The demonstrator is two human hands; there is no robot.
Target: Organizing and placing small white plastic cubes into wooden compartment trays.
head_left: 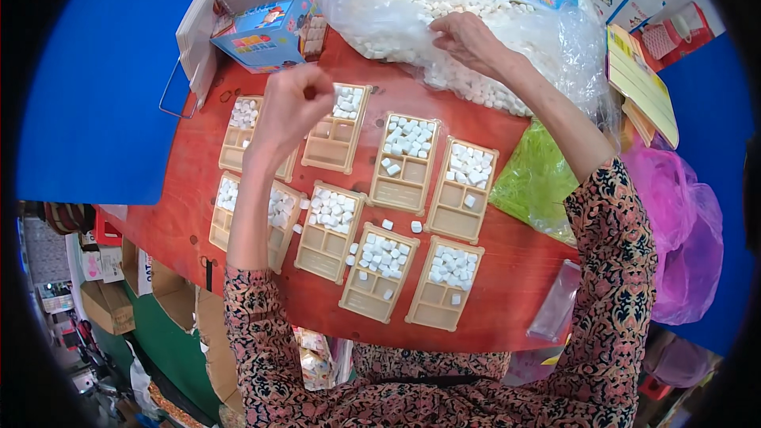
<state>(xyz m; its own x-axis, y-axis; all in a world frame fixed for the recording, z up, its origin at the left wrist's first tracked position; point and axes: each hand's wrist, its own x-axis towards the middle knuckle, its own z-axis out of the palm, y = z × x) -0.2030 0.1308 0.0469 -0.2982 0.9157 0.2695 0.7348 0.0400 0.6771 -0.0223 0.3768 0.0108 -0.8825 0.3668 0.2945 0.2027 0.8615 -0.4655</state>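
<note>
Two rows of beige compartment trays (321, 154) lie on the red table, their far compartments filled with small white marshmallow-like pieces (408, 135). Above the far-left trays is my left hand (293, 107), its fingers curled closed; whatever they may hold is hidden. My right hand (472, 46) is over a large clear plastic bag (369, 12) heaped with the same white pieces, its fingers bent and slightly apart, with nothing visible in them. My left forearm covers parts of the trays at the left. Some trays have stray pieces in their smaller compartments.
A few loose pieces (416, 227) rest on the red table (491, 325) between trays. A blue box (265, 32) stands at the far left. To the right are a green plastic packet (539, 178), yellow card sheets (638, 83), a pink bag (674, 230) and a clear sleeve (556, 301).
</note>
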